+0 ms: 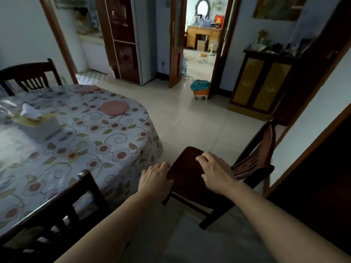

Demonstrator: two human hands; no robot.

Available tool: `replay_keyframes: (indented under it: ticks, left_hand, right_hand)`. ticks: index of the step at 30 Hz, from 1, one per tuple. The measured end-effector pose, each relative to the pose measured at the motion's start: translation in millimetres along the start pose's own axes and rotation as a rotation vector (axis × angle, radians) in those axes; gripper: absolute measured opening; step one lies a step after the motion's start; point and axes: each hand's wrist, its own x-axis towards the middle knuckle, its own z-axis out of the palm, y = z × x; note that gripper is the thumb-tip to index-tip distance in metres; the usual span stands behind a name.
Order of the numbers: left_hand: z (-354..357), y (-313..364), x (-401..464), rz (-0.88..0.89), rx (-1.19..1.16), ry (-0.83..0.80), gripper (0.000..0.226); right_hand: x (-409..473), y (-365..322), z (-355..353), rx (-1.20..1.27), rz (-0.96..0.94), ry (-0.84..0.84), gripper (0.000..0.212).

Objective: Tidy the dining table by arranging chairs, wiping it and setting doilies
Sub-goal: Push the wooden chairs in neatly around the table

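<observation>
Blurred tissue box (39, 123) on floral-clothed counter (79, 149), pink scalloped doily (114, 107) beyond. Right of counter, dark wooden chair (191, 173): left hand (154, 180) gripping seat edge, right hand (214, 170) flat on seat, fingers spread; legs partly hidden.

Dim room, bright far doorway (203, 25), soft blur, bowed edges
</observation>
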Motion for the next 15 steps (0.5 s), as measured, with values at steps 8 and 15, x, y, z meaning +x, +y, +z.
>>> replay_keyframes:
  ticks: [8, 15]
  left_hand:
    - [44.8, 120.4, 88.9, 0.080, 0.001, -0.098, 0.050]
    - [71.5, 201.3, 180.1, 0.188, 0.010, -0.164, 0.047]
  right_hand:
    - [18.2, 162.2, -15.2, 0.010, 0.243, 0.011, 0.050]
    - [29.1, 255.7, -13.9, 0.031, 0.357, -0.006, 0.044]
